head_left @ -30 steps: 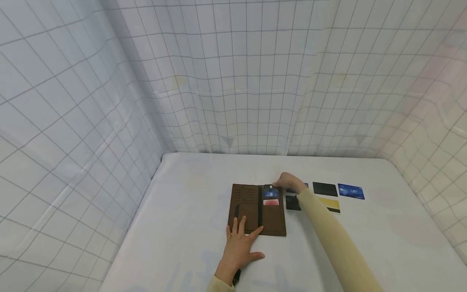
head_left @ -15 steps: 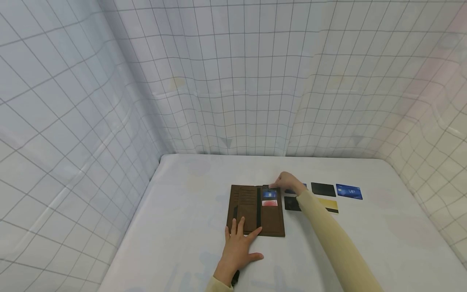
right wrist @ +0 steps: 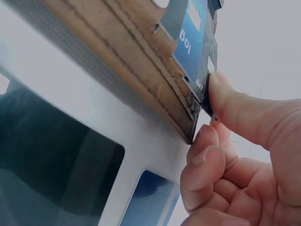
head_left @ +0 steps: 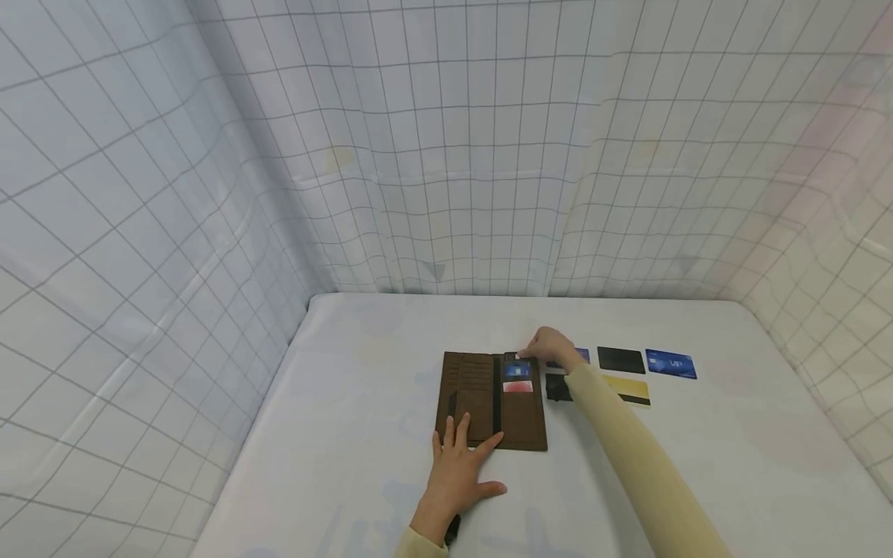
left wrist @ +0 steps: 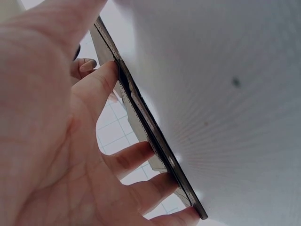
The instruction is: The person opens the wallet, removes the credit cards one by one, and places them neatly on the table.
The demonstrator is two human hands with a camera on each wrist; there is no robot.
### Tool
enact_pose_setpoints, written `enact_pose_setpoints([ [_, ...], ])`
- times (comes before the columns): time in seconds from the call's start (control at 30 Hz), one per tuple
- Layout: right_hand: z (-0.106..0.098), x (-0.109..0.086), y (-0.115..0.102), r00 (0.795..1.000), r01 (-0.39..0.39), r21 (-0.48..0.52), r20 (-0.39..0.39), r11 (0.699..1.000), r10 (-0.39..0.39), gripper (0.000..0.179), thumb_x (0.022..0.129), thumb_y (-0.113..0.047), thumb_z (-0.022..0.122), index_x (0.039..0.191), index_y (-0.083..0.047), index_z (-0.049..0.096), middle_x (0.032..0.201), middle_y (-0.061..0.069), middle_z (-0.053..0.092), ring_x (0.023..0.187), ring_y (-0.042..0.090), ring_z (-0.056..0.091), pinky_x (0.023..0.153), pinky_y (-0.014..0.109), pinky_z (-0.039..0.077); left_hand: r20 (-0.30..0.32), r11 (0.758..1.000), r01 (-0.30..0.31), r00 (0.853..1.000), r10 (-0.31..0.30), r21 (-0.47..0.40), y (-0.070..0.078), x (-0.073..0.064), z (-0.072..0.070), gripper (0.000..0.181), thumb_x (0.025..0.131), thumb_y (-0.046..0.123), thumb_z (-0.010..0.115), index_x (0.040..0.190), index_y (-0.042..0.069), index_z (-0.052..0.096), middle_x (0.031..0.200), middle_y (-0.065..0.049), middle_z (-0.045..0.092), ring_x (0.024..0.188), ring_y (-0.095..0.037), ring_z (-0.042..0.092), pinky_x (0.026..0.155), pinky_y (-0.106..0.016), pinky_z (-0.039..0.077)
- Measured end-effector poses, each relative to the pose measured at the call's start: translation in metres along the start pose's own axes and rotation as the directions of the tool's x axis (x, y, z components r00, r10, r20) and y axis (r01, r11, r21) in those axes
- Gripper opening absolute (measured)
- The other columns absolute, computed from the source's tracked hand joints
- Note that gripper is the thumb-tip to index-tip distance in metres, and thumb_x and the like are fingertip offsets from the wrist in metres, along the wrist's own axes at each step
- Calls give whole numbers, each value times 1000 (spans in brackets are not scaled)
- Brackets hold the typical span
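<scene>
A brown wallet [head_left: 523, 426] lies unfolded on the white table. My left hand [head_left: 456, 469] rests at its lower edge with fingers spread, the fingertips on the leather in the left wrist view. At the top of the wallet's right panel, my right hand [head_left: 551, 346] pinches a black card [right wrist: 205, 94] between thumb and curled fingers. That card's lower part is hidden behind a blue card [head_left: 517, 372], which sticks out of a slot below it. Lower again, a red-and-white card [head_left: 518, 387] shows in another slot. The left panel's slots hold no visible cards.
Right of the wallet lie a black card [head_left: 621, 359], a blue VIP card [head_left: 671, 364] and a gold card [head_left: 630, 387]. Another dark card [head_left: 559, 387] and a blue card [head_left: 583, 354] are partly covered by the right arm. Grid-patterned white curtains [head_left: 446, 194] surround the table.
My right thumb has shifted slightly left and down along the top of the black card. The left hand and the wallet stay in place.
</scene>
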State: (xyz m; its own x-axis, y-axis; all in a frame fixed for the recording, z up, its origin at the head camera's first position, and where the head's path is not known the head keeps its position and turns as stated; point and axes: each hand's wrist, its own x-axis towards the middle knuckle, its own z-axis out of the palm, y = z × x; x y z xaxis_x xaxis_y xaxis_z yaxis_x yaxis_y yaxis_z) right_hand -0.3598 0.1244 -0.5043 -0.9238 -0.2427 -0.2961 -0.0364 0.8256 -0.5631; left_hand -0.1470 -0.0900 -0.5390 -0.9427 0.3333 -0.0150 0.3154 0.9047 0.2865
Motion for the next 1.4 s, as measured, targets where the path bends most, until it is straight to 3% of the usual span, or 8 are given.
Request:
enact_pose_setpoints([
  [0.2, -1, 1, 0, 998, -55, 14, -32, 998, 56, 33, 87, -30, 69, 90, 3, 66, 86, 9, 63, 74, 21, 55, 67, 37, 48, -5, 1000, -8, 1000, 8, 6, 1, 0, 0, 77, 70, 63, 69, 139, 35, 49, 147, -24, 28, 133, -52, 21, 97, -69, 23],
  [0.37, -2, 0, 0, 996, -66, 39, -53, 997, 68, 31, 87, -28, 68, 86, 2, 66, 82, 8, 61, 73, 22, 53, 67, 38, 46, -9, 1000, -13, 1000, 13, 10, 1, 0, 0, 77, 71, 63, 69, 139, 35, 48, 147, -24, 28, 133, -52, 21, 97, -68, 23],
  [0.57, 3, 3, 5, 998, -3, 72, -67, 997, 7, 29, 87, -28, 69, 87, 2, 69, 81, 7, 65, 65, 18, 61, 68, 38, 49, -4, 1000, -6, 1000, 6, 20, 1, -1, -1, 77, 71, 64, 68, 139, 35, 48, 147, -24, 29, 133, -52, 22, 97, -68, 23],
  [0.73, 8, 8, 10, 999, 32, 107, -41, 994, -28, 30, 85, -25, 72, 96, 2, 66, 87, 9, 64, 71, 20, 61, 71, 39, 50, -11, 1000, -6, 1000, 6, 28, 0, -1, -1, 77, 71, 64, 68, 139, 35, 48, 147, -24, 29, 133, -51, 22, 97, -68, 24],
  [1.4, 12, 6, 10, 998, 57, 139, -34, 989, -53, 28, 84, -22, 73, 99, 1, 65, 89, 8, 63, 76, 21, 62, 70, 37, 52, -8, 1000, -16, 1000, 16, 7, -2, -4, 0, 76, 73, 63, 66, 141, 35, 45, 148, -23, 28, 133, -50, 21, 98, -67, 22],
])
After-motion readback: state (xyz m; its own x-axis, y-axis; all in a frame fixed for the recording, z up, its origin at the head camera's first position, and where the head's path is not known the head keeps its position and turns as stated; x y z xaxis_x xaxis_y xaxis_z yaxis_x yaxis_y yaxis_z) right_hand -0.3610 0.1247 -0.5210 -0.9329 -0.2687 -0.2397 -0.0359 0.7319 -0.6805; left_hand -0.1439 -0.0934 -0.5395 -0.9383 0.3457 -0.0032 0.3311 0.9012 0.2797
